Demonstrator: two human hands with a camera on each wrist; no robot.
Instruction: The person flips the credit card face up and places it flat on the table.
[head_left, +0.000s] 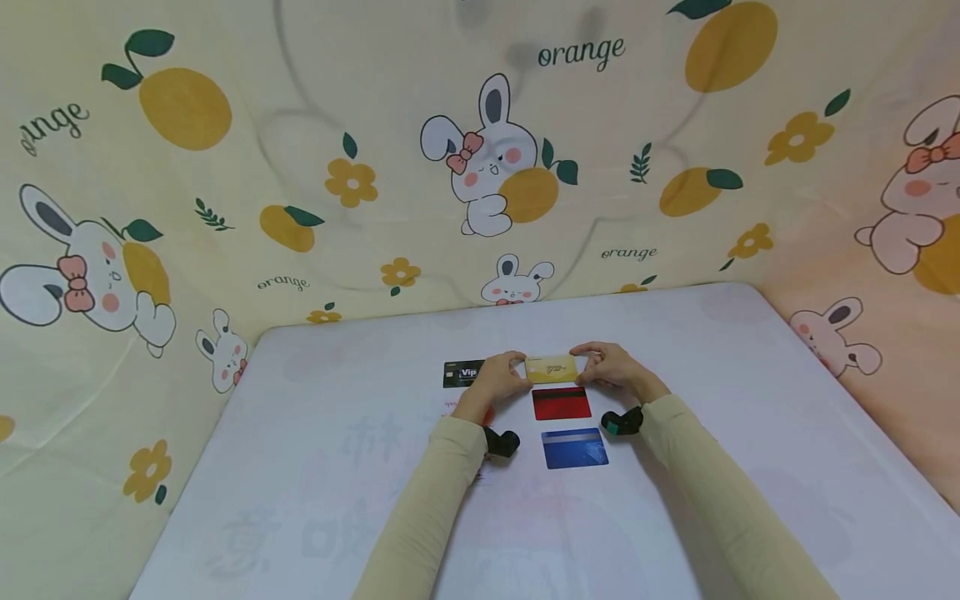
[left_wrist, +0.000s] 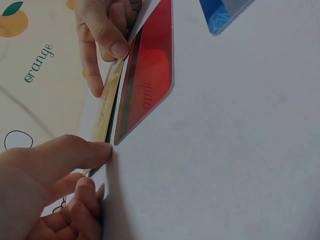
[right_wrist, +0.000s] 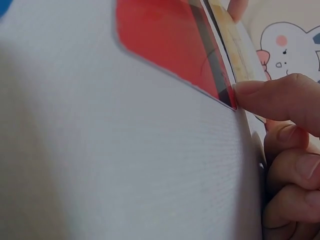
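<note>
A gold card (head_left: 551, 369) lies between my two hands at the far side of the table in the head view. My left hand (head_left: 501, 379) pinches its left end with thumb and finger. At the right end, the thumb and forefinger of my right hand (head_left: 611, 367) grip the card's corners. The left wrist view shows the gold card (left_wrist: 105, 110) nearly edge-on, with a dark line along its lower edge. Just nearer than it is a red card (head_left: 562, 403) with a dark stripe, and below that a blue card (head_left: 574, 448) with a pale stripe.
A black card marked "Vip" (head_left: 456, 374) is partly behind my left hand. Below it, a white and red card (head_left: 452, 402) is mostly hidden by that hand. The white table (head_left: 315, 400) meets a patterned cloth (head_left: 420, 250) at its back edge.
</note>
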